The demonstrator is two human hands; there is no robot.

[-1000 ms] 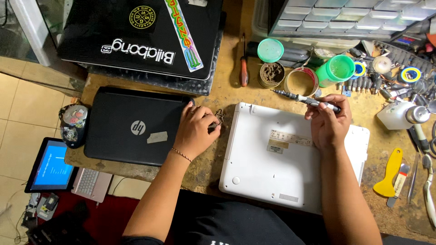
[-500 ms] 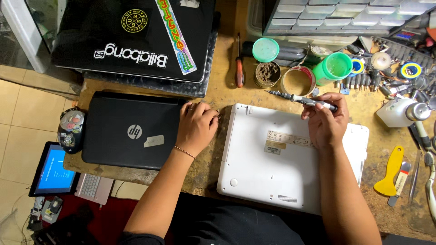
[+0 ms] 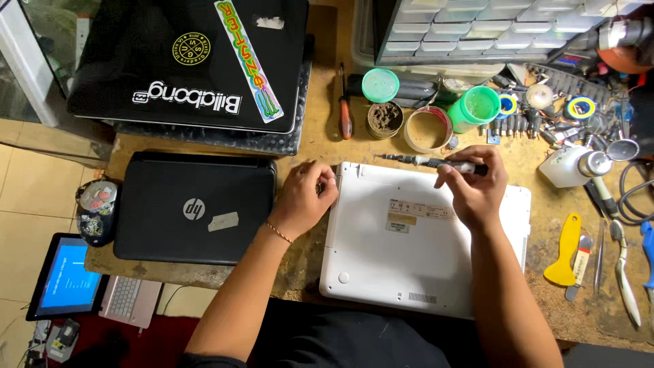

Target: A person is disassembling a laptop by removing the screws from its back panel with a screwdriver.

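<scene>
1. Since the earlier frames, the left hand (image 3: 303,197) has stayed at the left edge of the white laptop (image 3: 415,252), and the right hand (image 3: 473,191) has shifted little, keeping the screwdriver (image 3: 429,162) over the laptop's far edge.
2. Right grip: fingers closed around the screwdriver's handle, the shaft pointing toward 9 o'clock, its tip near the laptop's top-left corner.
3. Left grip: fingers curled at the laptop's edge, touching it; whether they pinch something small I cannot tell.
4. White laptop lies underside up on the counter (image 3: 320,143), in front of the person, its near edge overhanging.
5. At 9 o'clock of the left hand lies a closed black laptop (image 3: 191,211); at 11 o'clock, a second black laptop with stickers (image 3: 136,61).
6. At 12 o'clock stand a red-handled screwdriver (image 3: 345,109), a small tub of dark paste (image 3: 385,119), a tape roll (image 3: 428,129) and a green cup (image 3: 477,108).
7. At 3 o'clock lies a yellow pry tool (image 3: 565,252), well apart from the right hand.
</scene>
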